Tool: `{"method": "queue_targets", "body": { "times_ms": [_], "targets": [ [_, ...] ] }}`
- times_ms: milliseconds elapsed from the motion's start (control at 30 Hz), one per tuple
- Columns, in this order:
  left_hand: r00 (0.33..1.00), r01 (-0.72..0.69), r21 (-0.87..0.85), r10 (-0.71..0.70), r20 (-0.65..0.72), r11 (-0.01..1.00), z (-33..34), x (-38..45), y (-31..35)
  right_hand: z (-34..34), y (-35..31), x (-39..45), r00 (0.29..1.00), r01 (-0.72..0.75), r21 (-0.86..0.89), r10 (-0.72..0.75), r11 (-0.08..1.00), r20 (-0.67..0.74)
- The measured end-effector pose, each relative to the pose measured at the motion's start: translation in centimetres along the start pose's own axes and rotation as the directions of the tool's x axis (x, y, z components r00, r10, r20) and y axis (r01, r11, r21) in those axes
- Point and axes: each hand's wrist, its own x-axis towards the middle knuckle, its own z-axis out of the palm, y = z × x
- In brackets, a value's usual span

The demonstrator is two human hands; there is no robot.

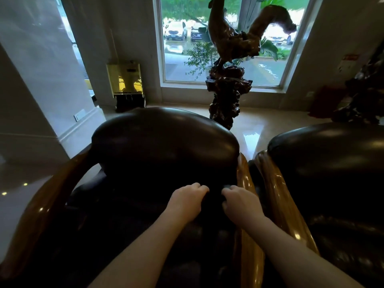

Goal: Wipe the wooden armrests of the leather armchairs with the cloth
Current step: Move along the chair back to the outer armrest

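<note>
A dark leather armchair (166, 142) faces me, with glossy wooden armrests: one curving at the left (41, 206), one at the right (246, 183). A second leather armchair (332, 163) stands to the right, its wooden armrest (276, 194) close beside the first chair's. My left hand (187, 201) and my right hand (239, 201) are both over the seat, fingers curled, gripping a dark cloth (215, 196) between them. The cloth is hard to tell apart from the black leather.
A tall dark carved wood sculpture (228, 86) stands behind the chairs before a window (270, 48). A yellow-lit cabinet (126, 84) sits at the back left by a white column (41, 80). Polished floor (255, 129) lies behind and left.
</note>
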Motion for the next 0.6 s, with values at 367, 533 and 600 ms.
{"method": "queue_targets", "body": {
  "times_ms": [367, 533, 600],
  "targets": [
    [1.000, -0.003, 0.047, 0.003, 0.010, 0.999, -4.8, -6.3, -7.7, -0.6, -12.6, -0.4, 0.995, -0.086, -0.012, 0.086, 0.996, -0.049],
    [0.989, 0.143, 0.016, -0.144, 0.045, 0.990, -5.6, -9.0, -9.4, -0.3, -15.8, 0.2, 0.998, -0.002, -0.010, 0.001, 1.000, -0.056],
    [0.977, 0.205, 0.002, -0.205, 0.050, 0.979, -5.8, -10.0, -10.0, 0.3, -16.9, 0.3, 0.998, 0.032, -0.003, -0.032, 0.999, -0.062]
  ]
}}
